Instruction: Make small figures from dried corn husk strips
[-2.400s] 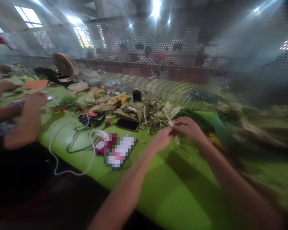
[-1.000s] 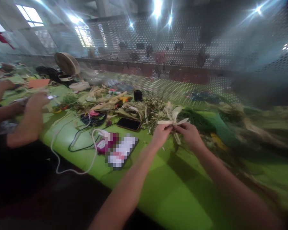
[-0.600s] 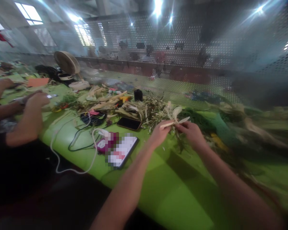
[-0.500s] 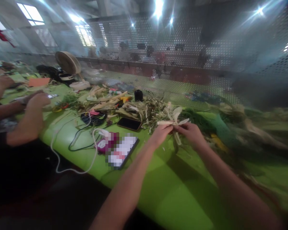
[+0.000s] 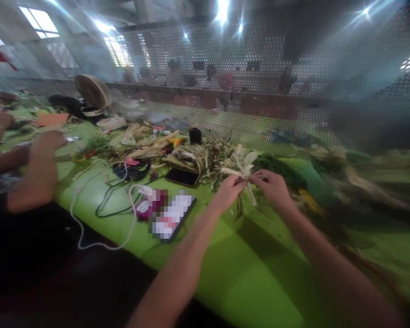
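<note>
Over the green table, a pale flower-like bunch of dried husk strips [image 5: 247, 162] is held between my hands. My left hand [image 5: 230, 190] pinches its base from the left, with one flat strip sticking out above the fingers. From the right, my right hand [image 5: 271, 186] has thumb and fingers closed at the same base. Wide petal-like pieces spread upward, and narrow ends hang below the fingertips. The exact grip point is partly hidden by the fingers. Loose dried husk scraps [image 5: 203, 157] lie just behind and to the left.
A dark phone [image 5: 181, 176], a second phone with a lit, blurred screen [image 5: 173, 217] and a purple object [image 5: 146, 207] lie left of my arms. A white cable [image 5: 75, 217] loops there. Behind stand a black cylinder [image 5: 195, 135] and a fan [image 5: 93, 90]. A co-worker's arms [image 5: 41, 159] are at left.
The husk strip at the left now slants instead of lying level, and the petal piece at the right no longer stretches over my right fingers. My right fingers have shifted slightly at the base.
</note>
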Action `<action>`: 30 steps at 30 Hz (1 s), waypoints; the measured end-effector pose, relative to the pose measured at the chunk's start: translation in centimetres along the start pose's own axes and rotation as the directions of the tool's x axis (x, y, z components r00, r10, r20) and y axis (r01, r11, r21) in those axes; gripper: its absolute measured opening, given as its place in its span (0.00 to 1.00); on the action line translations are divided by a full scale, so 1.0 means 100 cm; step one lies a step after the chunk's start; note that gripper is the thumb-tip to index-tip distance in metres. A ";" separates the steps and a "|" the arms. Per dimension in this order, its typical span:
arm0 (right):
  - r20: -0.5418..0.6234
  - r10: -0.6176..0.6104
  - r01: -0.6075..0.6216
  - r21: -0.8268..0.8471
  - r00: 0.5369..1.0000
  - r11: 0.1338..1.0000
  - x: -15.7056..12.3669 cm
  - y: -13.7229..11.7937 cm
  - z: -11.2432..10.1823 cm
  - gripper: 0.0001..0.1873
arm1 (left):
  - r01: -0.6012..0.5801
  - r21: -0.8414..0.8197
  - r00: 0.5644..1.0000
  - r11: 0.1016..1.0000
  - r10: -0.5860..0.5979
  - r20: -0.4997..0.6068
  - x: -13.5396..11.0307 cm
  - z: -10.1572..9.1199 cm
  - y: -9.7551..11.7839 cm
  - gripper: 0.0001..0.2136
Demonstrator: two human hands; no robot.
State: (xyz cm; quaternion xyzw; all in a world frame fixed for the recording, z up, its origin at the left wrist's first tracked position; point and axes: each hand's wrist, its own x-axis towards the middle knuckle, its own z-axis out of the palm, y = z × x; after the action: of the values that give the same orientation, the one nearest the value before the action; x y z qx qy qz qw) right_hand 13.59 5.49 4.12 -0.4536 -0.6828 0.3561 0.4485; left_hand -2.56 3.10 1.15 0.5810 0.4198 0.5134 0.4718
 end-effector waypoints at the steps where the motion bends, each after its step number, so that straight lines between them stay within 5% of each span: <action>1: -0.008 -0.005 0.005 -0.009 1.000 1.000 0.000 0.000 0.000 0.17 | -0.019 0.023 1.000 1.000 0.019 0.005 0.000 0.000 0.000 0.16; 7: -0.068 -0.027 0.025 -0.037 0.997 0.999 0.003 0.002 -0.002 0.16 | -0.063 -0.018 0.996 0.998 0.064 0.067 0.005 0.000 -0.007 0.16; 13: -0.036 0.071 -0.068 0.084 0.997 0.994 0.007 0.002 -0.007 0.19 | 0.072 -0.200 0.994 0.977 -0.054 0.093 0.004 0.000 -0.011 0.16; 21: 0.145 0.169 -0.204 0.275 0.975 0.940 0.008 0.003 -0.008 0.20 | -0.034 -0.040 0.987 0.999 0.040 0.156 0.002 -0.001 -0.008 0.13; 26: 0.090 0.131 -0.156 0.403 0.987 0.902 0.007 0.004 -0.003 0.19 | -0.025 0.057 0.992 0.998 0.018 0.126 -0.001 0.001 -0.004 0.15; 30: -0.011 0.059 -0.053 0.313 0.998 0.948 0.005 0.004 0.000 0.17 | -0.071 0.102 0.988 0.992 0.056 0.142 -0.001 0.001 -0.001 0.14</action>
State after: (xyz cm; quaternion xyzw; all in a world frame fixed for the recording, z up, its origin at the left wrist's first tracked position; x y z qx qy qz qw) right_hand 13.63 6.13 3.88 -0.3996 -0.6002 0.4676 0.5113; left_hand -2.49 3.04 1.06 0.6528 0.3939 0.4633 0.4518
